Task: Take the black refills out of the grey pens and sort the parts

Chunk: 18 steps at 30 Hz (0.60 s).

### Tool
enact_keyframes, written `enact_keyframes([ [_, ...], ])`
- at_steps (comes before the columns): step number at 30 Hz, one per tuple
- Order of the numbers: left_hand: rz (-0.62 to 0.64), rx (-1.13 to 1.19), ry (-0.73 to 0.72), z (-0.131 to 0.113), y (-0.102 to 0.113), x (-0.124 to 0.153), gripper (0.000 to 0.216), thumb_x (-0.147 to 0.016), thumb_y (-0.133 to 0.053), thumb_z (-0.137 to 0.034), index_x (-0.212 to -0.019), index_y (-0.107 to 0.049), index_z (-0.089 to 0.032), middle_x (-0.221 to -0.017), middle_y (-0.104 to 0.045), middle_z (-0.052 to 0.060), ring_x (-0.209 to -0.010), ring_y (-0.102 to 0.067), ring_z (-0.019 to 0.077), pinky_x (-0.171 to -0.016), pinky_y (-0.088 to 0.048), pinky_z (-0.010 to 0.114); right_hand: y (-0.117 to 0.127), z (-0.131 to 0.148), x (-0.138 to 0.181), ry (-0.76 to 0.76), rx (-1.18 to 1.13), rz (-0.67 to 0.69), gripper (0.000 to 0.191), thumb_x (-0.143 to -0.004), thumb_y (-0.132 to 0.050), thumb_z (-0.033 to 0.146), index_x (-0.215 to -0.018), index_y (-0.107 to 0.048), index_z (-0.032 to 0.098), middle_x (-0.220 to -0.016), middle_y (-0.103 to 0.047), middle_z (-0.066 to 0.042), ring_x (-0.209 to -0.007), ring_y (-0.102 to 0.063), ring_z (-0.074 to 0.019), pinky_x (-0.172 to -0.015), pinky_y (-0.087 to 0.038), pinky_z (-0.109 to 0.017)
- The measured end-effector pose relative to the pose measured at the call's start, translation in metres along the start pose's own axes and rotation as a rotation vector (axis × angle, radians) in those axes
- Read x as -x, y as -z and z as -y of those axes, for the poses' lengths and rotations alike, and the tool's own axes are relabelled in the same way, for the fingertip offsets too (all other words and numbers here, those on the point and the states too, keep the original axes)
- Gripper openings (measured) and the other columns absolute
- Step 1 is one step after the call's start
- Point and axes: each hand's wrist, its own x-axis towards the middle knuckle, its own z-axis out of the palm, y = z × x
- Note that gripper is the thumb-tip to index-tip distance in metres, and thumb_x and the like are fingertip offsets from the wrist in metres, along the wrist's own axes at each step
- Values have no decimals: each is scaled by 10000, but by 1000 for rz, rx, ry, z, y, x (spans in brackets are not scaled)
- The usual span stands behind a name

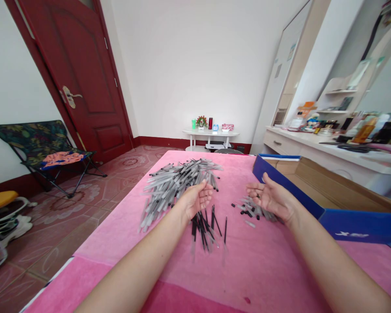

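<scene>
My left hand (pixel 198 201) is raised over the cloth with its palm turned inward. Its fingers are loosely curled and apart from the thumb, and I see nothing in it. Behind it spreads a large heap of grey translucent pen barrels (pixel 169 184). Below it lie several thin black pen refills (pixel 200 228), one of them apart (pixel 226 229) to the right. My right hand (pixel 273 199) hovers with fingers stretched out and palm facing left, holding nothing visible. Under it is a small pile of pen caps (pixel 252 208), grey with black ends, partly hidden by the hand.
A pink cloth (pixel 234 269) covers the table. At right stands an open blue cardboard box (pixel 288 191), brown inside. Beyond it is a dresser (pixel 280 141) crowded with bottles. A folding chair (pixel 35 143) and a red door (pixel 81 78) are at left; a low white table (pixel 211 131) stands by the wall.
</scene>
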Motion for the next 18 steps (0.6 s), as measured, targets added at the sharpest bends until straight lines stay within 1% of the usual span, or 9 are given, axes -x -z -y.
enact_keyframes([
  [2,-5,12,13,-1,0,-1,286,-727,-585,-412,-708,-624,-129,-552,-604,-3,-447,-551,54,-443,-410,146,-7,0,0,-41,-382,151,674,-820,-160,603,-812,-613,104,-910,-632,-196,-881,-605,-215,-779,-477,-332],
  [3,-5,14,16,-1,1,-1,289,-734,-577,-412,-711,-623,-128,-551,-604,-3,-446,-551,54,-441,-411,146,-10,0,0,-70,-516,204,676,-816,-162,612,-807,-606,102,-928,-628,-205,-929,-593,-226,-816,-463,-344],
  [5,-3,17,20,-1,1,-2,294,-751,-556,-412,-721,-621,-127,-553,-605,-3,-447,-552,55,-440,-414,147,-13,-1,1,-120,-638,260,673,-815,-170,614,-810,-598,95,-963,-620,-215,-995,-569,-240,-867,-438,-356],
  [9,1,16,36,-1,3,-3,266,-773,-539,-378,-744,-614,-124,-557,-607,1,-455,-557,62,-450,-421,153,-16,-2,2,-172,-736,313,618,-832,-240,571,-837,-602,70,-1038,-600,-230,-1055,-534,-261,-930,-391,-382],
  [11,-3,14,37,-1,3,-3,264,-775,-538,-372,-746,-611,-121,-556,-606,3,-454,-556,62,-455,-421,153,-16,-1,2,-174,-755,353,596,-842,-262,545,-848,-613,63,-1049,-600,-230,-1069,-525,-261,-945,-380,-382],
  [15,-11,7,44,-1,3,-3,279,-789,-518,-380,-741,-605,-119,-551,-604,2,-449,-553,62,-452,-415,155,-18,1,4,-127,-731,430,583,-855,-275,517,-845,-643,65,-1073,-599,-215,-1095,-505,-259,-964,-365,-375],
  [18,-11,7,50,0,4,-4,272,-786,-523,-375,-745,-605,-118,-555,-608,3,-450,-556,64,-452,-414,158,-20,3,6,-83,-676,465,531,-857,-315,484,-841,-658,79,-1080,-605,-193,-1099,-502,-256,-971,-359,-382],
])
